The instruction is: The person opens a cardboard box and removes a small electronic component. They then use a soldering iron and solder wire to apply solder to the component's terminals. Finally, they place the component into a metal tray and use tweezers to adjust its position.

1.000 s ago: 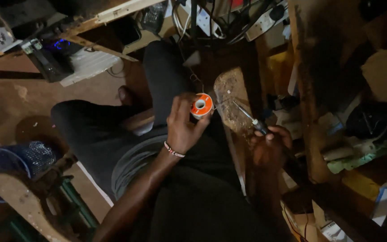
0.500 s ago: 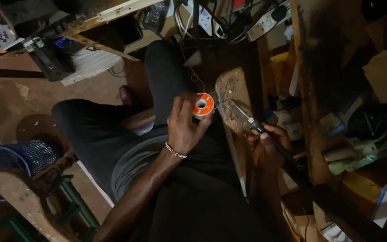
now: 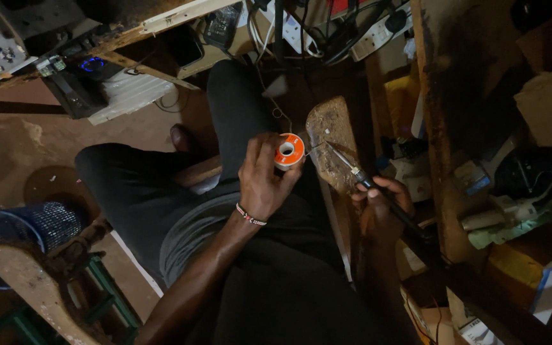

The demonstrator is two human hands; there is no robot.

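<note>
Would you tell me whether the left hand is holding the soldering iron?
No, the left hand grips an orange solder spool, while the right hand holds the soldering iron.

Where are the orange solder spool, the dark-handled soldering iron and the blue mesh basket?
Orange solder spool [image 3: 288, 151], head view, on its orange flange face.
Dark-handled soldering iron [image 3: 378, 191], head view, on its handle.
Blue mesh basket [image 3: 49, 220], head view, on its mesh wall.

At your far right you have a crumpled brown cardboard box [image 3: 547, 105] on the shelf, with a small white printed carton [image 3: 479, 330] by the bottom edge.
</note>
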